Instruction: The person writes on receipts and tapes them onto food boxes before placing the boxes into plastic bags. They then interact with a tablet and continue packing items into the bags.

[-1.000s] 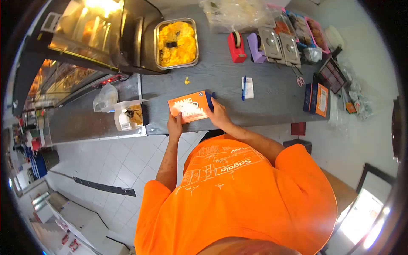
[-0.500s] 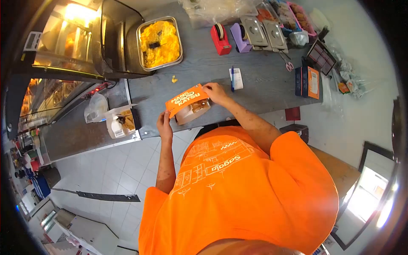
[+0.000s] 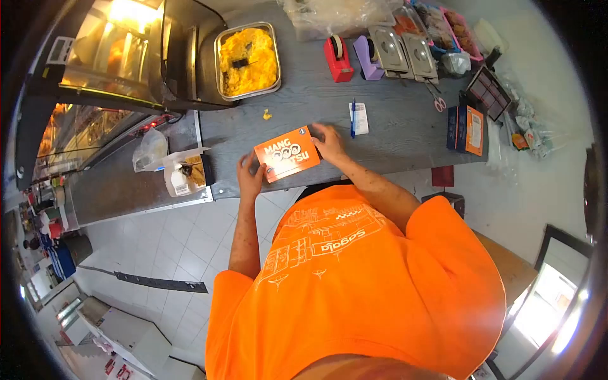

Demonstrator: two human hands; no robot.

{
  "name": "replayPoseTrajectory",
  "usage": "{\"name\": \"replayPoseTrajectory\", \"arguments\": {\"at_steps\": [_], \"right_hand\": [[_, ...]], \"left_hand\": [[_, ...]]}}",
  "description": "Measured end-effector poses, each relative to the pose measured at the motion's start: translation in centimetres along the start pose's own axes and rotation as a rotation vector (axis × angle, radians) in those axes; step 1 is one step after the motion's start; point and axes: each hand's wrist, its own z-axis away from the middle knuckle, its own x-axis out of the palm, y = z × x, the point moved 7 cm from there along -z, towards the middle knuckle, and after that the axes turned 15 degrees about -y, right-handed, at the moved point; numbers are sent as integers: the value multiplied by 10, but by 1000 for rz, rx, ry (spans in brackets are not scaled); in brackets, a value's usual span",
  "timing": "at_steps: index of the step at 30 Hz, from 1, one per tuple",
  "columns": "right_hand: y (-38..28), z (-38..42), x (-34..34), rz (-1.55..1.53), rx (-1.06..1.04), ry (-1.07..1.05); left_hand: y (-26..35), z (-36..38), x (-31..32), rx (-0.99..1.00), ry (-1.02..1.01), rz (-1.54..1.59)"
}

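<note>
An orange takeaway box (image 3: 287, 154) with white lettering is near the front edge of the grey counter, its lid lying over the top and hiding the inside. At its left edge is my left hand (image 3: 251, 176), the thumb on the lid's lower left corner. My right hand (image 3: 330, 145) curls around the right edge, fingers at the upper right corner. Beyond the box lies a yellow scrap (image 3: 267, 114). To the right, a blue pen (image 3: 353, 119) rests beside a white paper slip (image 3: 361, 118).
A metal tray of yellow food (image 3: 250, 60) stands by the lit display case (image 3: 111, 57). An open box (image 3: 185, 173) is at left. Tape dispensers (image 3: 339, 60), lidded metal containers (image 3: 389, 54), scissors (image 3: 438, 101) and a dark blue-and-orange box (image 3: 466, 130) are at right.
The orange lid, tilted up with food showing beneath, has come down over the box. Both hands have shifted along its sides. The whole view has moved slightly.
</note>
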Motion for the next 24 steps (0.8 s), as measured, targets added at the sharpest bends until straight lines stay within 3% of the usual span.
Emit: {"name": "replayPoseTrajectory", "arguments": {"at_steps": [1,2,3,4,5,8,9,11,14,21,23,24], "right_hand": [[-24,8,-11,81,-137,45],[-53,14,-11,303,-202,-134],[-54,14,-18,301,-209,-139],[-65,19,-8,533,-396,-275],[-71,28,7,763,-585,-411],[-62,20,10,814,-508,-518],[-56,17,7,812,-514,-519],[-51,23,-5,877,-704,-452],[-40,33,-26,795,-808,-352],[-21,42,-59,745,-810,-427],[-27,14,-91,627,-686,-229],[-23,-13,-116,508,-613,-23]], "left_hand": [[22,0,-8,172,41,-243],[38,-6,-17,168,47,-248],[71,-12,-9,325,-167,-426],[94,-11,5,476,-389,-600],[106,-12,7,468,-387,-603],[99,-20,40,322,-649,-739],[92,-20,43,317,-645,-741],[99,-13,46,560,-541,-812],[102,-4,63,607,-509,-800],[118,12,103,370,-462,-878],[121,0,111,378,-424,-734],[117,-7,118,392,-336,-677]]}}
